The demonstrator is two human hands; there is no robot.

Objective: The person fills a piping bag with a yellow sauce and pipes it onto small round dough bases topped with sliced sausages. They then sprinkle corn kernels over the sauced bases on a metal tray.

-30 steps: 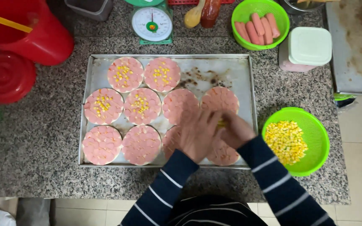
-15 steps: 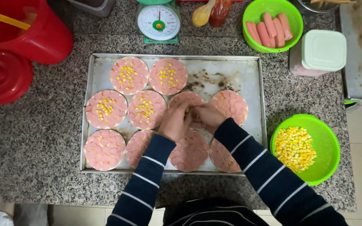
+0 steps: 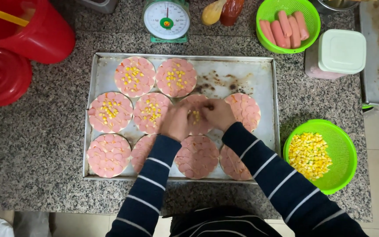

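Both hands scatter corn on a small pizza in the middle of the tray.

The left hand [image 3: 175, 123] and right hand [image 3: 217, 114] meet over the pizza [image 3: 196, 117], fingers curled loosely; what they hold is hidden, though corn [image 3: 195, 116] lies between them. The tray [image 3: 242, 77] sits on the granite counter [image 3: 44, 131], a green basket [image 3: 345, 151] of corn to its right.

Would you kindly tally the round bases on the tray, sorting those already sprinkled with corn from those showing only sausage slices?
On the metal tray, counting the base under the hands:
With corn: 5, e.g. top left, and the one under the left hand and right hand
Sausage slices only: 5, e.g. bottom left
Total: 10
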